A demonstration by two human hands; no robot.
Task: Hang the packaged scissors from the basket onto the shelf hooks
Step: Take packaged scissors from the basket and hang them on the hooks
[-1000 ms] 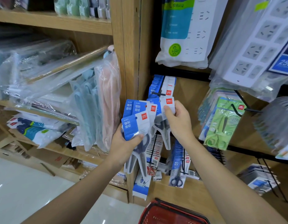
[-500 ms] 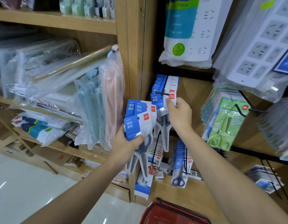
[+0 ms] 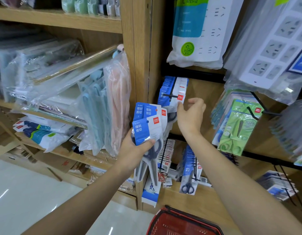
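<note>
My left hand (image 3: pixel 135 150) grips a fan of blue-and-white packaged scissors (image 3: pixel 147 126), blades pointing down. Just right of them, my right hand (image 3: pixel 191 116) hovers with loosely curled fingers and holds nothing. Its fingertips sit right below a row of the same scissors packs (image 3: pixel 174 89) hanging on a black shelf hook (image 3: pixel 168 95). The front pack on that hook shows a red logo. The red basket (image 3: pixel 180 221) shows at the bottom edge, under my arms.
Green scissors packs (image 3: pixel 236 129) hang on a hook to the right. More scissors packs (image 3: pixel 189 168) fill lower hooks. Bagged power strips (image 3: pixel 197 31) hang above. A wooden upright (image 3: pixel 140 65) separates shelves of plastic-wrapped goods (image 3: pixel 62 78) on the left.
My right hand lifted one pack up to the hook, left it hanging there and drew back a little, now holding nothing. The left hand's bundle stayed put.
</note>
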